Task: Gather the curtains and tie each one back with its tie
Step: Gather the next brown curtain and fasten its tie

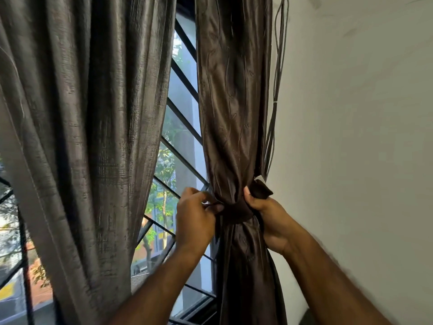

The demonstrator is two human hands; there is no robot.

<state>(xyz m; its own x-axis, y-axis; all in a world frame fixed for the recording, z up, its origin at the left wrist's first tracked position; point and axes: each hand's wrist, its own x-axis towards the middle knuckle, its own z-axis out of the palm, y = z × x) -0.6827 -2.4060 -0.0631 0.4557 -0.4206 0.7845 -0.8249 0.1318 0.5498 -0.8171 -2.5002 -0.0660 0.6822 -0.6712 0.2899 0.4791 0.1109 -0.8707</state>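
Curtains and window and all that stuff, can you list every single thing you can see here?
brown curtain: one, dark shiny brown, right of the window, bunched at the middle.
tie: one, dark brown band, wrapped around the bunched brown curtain; one end sticks out toward the wall.
grey curtain: one, silvery grey, left side, hanging loose with no tie on it.
window bars: several, black, between the two curtains.
trees: green, outside past the bars.
cables: a few, grey, hanging down beside the brown curtain.
wall: one, off-white, right.
left hand: one, pinching the tie's left side.
right hand: one, gripping the tie's right side.
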